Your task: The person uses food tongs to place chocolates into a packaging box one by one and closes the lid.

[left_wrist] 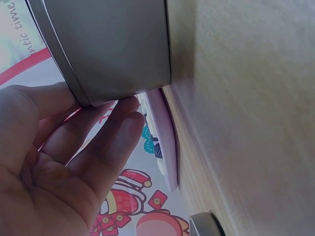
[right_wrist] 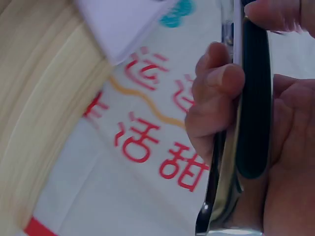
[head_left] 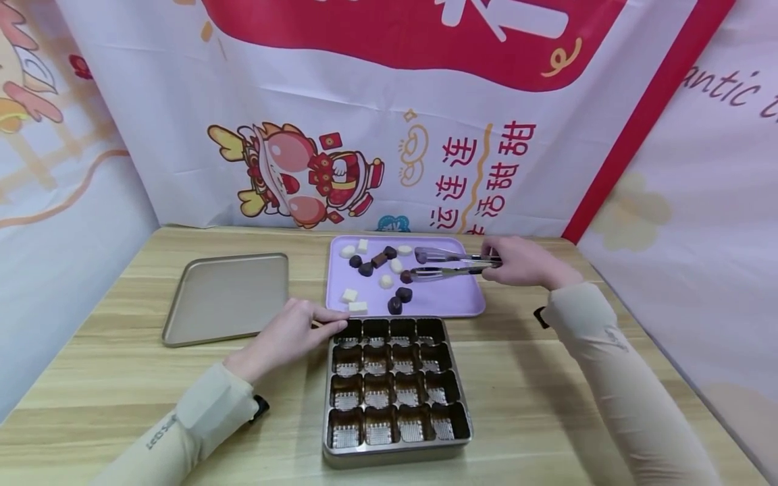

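My left hand (head_left: 292, 334) holds the far left corner of a square tin (head_left: 398, 455), its thumb at the rim and fingers against the outside wall (left_wrist: 108, 49). The tin holds a brown insert with rows of compartments, and no chocolates show in them. In my right hand (head_left: 519, 260) I grip metal tongs (head_left: 456, 271), with a dark handle panel (right_wrist: 256, 98) visible in the right wrist view. The tongs' tips stand apart above a purple tray (head_left: 444, 300). The lower tip is beside a round brown chocolate (head_left: 406, 276); whether they touch, I cannot tell.
Several white chocolates (head_left: 349, 295) and dark chocolates (head_left: 395, 306) lie on the purple tray behind the tin. A gold-brown flat tray or lid (head_left: 231, 297) lies at the left of the wooden table (head_left: 516, 418). A printed cloth (head_left: 389, 135) hangs behind the table.
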A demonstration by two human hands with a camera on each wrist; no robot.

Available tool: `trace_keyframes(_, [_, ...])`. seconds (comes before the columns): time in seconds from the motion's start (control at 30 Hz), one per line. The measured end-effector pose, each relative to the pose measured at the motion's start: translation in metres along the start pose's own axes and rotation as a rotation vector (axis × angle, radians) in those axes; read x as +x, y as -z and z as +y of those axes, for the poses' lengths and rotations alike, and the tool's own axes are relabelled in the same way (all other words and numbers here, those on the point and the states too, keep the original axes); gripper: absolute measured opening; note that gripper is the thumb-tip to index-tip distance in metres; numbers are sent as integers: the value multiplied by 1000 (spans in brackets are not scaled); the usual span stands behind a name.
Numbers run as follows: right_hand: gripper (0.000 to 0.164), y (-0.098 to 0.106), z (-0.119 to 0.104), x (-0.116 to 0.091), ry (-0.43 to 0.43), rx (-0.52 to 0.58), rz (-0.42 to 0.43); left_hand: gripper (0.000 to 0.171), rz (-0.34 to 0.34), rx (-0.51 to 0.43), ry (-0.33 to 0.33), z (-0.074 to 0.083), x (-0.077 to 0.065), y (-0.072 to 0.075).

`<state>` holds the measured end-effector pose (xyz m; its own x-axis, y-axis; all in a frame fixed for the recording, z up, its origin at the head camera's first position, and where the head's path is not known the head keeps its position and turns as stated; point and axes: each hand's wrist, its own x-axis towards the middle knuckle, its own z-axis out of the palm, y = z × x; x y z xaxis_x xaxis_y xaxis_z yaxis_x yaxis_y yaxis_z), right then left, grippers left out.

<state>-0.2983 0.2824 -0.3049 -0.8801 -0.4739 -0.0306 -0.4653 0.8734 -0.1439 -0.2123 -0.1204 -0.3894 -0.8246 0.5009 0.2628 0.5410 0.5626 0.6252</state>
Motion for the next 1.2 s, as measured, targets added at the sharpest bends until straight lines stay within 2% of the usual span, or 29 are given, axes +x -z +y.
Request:
trace_keyframes(0.17, [42,-4,-21,-11,60,110,32,23,-3,-3,-2,-1,0,0])
trace_keyframes(0.37, [29,-9,-43,-29,56,178,44,22,6,7,-11,2,2,0])
trace_keyframes(0.43, [28,-12,-48,-34,64,155,38,22,6,6,-14,3,2,-1])
trace_keyframes(0.53, [26,-17,-53,-37,94,42,56,22,5,2,-9,2,2,-2])
trace_keyframes(0.63, [30,-22,-57,-36,101,-21,61,23,7,-1,1,1,2,-2])
trace_keyframes(0.77, [34,-25,-60,-33,87,-22,38,22,12,4,-6,0,2,-1])
trace_keyframes(0.97, [31,-26,-61,-29,81,-7,9,22,27,26,-40,0,5,2])
trace_keyframes(1.2, [27,-34,-63,-29,91,-3,-21,22,10,19,-28,1,2,-1])
